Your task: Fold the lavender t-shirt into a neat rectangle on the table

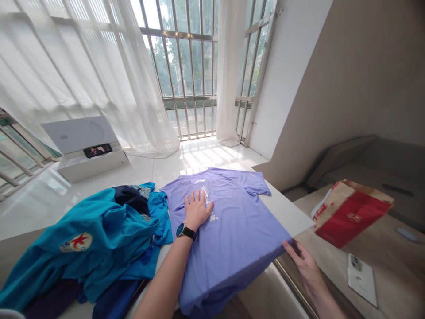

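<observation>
A lavender T-shirt [239, 221] with white lettering lies spread over the white sill, its lower hem drooping past the front edge. Flat on its upper left part, fingers spread, rests my left hand [198, 208], with a dark watch on the wrist. My right hand [303, 259] pinches the shirt's lower right corner between thumb and fingers, by the edge of the sill. Left of the shirt is a heap of clothes [99, 230], mostly teal with a red star patch, plus navy and dark purple pieces.
An open white box [89, 164] holding a phone [98, 150] stands at the back left of the sill [159, 170]. Sheer curtains [230, 75] hang before a barred window. At right, a wooden surface bears a red and brown paper bag [353, 217] and a white phone [361, 277].
</observation>
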Motion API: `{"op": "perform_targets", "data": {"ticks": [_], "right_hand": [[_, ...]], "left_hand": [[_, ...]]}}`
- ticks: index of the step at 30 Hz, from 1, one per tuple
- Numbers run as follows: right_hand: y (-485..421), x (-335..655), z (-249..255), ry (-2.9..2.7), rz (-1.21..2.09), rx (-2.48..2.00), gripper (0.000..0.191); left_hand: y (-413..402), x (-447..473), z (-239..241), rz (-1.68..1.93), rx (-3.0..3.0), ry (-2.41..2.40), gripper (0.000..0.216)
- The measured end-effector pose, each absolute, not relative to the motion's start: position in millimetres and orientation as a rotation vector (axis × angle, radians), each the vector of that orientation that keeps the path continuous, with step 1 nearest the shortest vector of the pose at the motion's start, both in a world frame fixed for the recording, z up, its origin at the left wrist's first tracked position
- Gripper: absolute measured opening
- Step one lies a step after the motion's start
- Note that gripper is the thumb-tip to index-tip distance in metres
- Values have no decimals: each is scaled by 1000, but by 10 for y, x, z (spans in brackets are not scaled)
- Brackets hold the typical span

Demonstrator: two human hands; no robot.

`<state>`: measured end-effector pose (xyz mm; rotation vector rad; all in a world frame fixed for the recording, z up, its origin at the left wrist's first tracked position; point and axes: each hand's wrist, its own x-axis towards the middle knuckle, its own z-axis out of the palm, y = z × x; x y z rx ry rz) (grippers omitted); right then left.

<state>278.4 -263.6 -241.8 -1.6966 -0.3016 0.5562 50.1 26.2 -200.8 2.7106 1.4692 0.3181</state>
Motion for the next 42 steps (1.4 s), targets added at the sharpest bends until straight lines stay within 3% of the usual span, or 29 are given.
{"op": "perform_targets", "data": {"ticks": [6,11,15,21,24,27,36,42], "right_hand": [[-2738,2748,-2411,-534,582,-1722,45],[-2820,2946,-2441,-566,499,-1739,48],[-2543,3172,-2142,-484,355,-1740,46],[-1500,3321,-1651,-227,1000,-1284,30],[-1064,3435,-1644,-96,844,-1335,15],[-812,3543,-1670,-92,715,-1363,15],[-723,3584,-1637,-36,975,-1366,12],[-588,3618,-1632,-110,894,-1429,12]], "left_hand": [[255,488,-1995,336,2691,1458,68],[246,479,-1999,382,2696,1459,66],[248,477,-2021,403,2695,1445,66],[245,469,-2003,406,2659,1433,66],[243,452,-1995,422,2643,1397,68],[250,443,-2012,437,2631,1371,70],[273,471,-2008,446,2592,1331,73],[261,465,-1963,393,2590,1345,72]]}}
